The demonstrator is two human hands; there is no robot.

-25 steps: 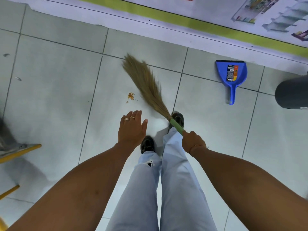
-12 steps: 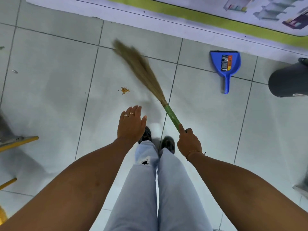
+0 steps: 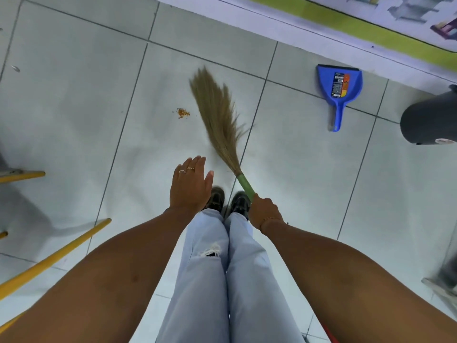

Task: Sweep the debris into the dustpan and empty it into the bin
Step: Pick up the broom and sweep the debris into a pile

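A small pile of orange debris (image 3: pixel 183 113) lies on the pale tiled floor. Just right of it rest the tan bristles of a grass broom (image 3: pixel 217 112); my right hand (image 3: pixel 263 210) is shut on its green handle. My left hand (image 3: pixel 191 185) hovers flat and holds nothing, fingers together, above my shoes. A blue dustpan (image 3: pixel 340 86) lies on the floor to the right, handle toward me, apart from the broom. The dark grey bin (image 3: pixel 430 120) stands at the right edge, partly cut off.
Yellow bars of a frame (image 3: pixel 53 256) slant in at the lower left, with another yellow bar (image 3: pixel 22 175) at the left edge. A printed banner with a green stripe (image 3: pixel 346 18) runs along the far floor. My legs and black shoes (image 3: pixel 228 200) fill the lower middle.
The broom head has swung from beyond the debris back to lie close on its right. My right hand holds the handle nearer my feet. The view shifted; yellow bars now show lower left.
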